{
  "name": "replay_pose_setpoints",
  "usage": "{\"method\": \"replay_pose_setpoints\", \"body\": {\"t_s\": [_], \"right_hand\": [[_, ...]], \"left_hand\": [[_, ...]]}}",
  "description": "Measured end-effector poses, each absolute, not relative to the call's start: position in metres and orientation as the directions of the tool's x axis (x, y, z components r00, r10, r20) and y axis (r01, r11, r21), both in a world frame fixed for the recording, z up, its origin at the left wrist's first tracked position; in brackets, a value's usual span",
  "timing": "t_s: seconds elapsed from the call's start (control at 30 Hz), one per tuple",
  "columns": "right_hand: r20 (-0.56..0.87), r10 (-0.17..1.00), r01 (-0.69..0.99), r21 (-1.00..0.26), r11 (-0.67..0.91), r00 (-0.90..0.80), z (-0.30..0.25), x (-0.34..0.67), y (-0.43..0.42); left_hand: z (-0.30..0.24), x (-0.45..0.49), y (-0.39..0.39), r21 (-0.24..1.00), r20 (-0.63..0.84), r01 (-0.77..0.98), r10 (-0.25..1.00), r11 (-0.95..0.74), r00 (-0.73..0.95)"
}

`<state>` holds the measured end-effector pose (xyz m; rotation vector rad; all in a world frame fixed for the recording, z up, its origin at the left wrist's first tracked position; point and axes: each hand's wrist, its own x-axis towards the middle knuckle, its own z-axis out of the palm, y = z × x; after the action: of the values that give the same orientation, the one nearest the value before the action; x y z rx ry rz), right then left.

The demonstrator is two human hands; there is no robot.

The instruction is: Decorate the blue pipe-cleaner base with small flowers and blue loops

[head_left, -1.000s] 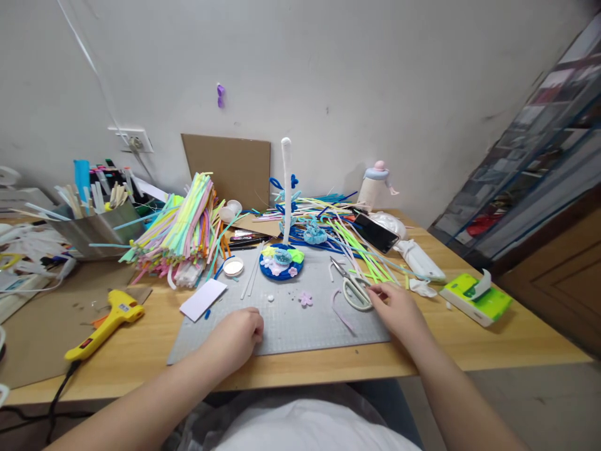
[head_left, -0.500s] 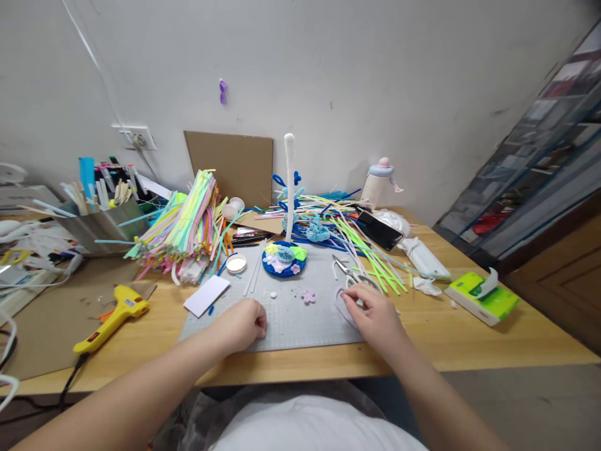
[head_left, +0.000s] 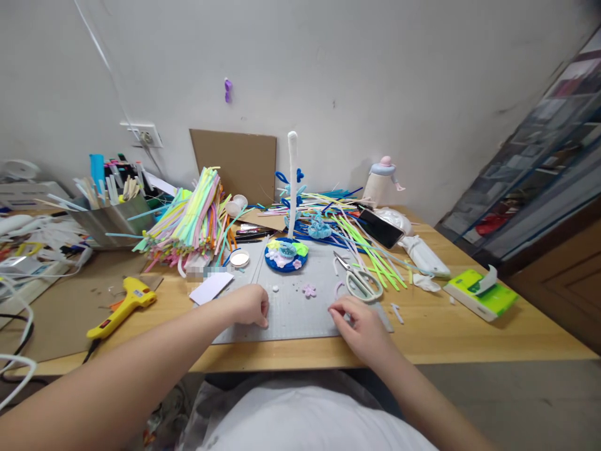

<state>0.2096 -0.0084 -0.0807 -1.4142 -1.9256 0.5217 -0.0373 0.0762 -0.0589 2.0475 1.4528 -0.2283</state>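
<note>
Metal bin, upper left – pens, sticks inside. Left hand curled into a fist on mat; right hand fingers pinched narrow – contents can't tell.

Grey cutting mat – pale gridlines; glue gun yellow; round base blue; scissors white-handled.

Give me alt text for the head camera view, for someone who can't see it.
Two bare hands rest on a grey cutting mat on a cluttered wooden desk: left hand curled, right hand pinching near scissors. Behind lie pipe cleaners and a yellow glue gun.
</note>
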Motion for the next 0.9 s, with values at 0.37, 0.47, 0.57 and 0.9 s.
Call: {"method": "replay_pose_setpoints", "body": {"t_s": [0.37,0.47,0.57,0.9], "right_hand": [[0.164,0.536,0.418,-0.458,0.785,-0.828,-0.081,0.137,-0.02],[0.179,0.597,0.396,-0.597,0.697,-0.782,-0.092,0.13,-0.019],[0.195,0.806,0.294,-0.862,0.413,-0.559,-0.095,0.144,-0.011],[0.385,0.701,0.271,-0.923,0.275,0.601,-0.063,0.337,0.064]], "left_hand": [[-0.062,-0.022,0.09,0.227,-0.587,0.956,0.757,-0.187,0.287],[-0.062,-0.021,0.092,0.215,-0.6,0.956,0.746,-0.198,0.289],[-0.059,-0.025,0.089,0.204,-0.595,0.952,0.743,-0.229,0.306],[-0.054,-0.029,0.081,0.214,-0.51,0.926,0.772,-0.312,0.378]]}}
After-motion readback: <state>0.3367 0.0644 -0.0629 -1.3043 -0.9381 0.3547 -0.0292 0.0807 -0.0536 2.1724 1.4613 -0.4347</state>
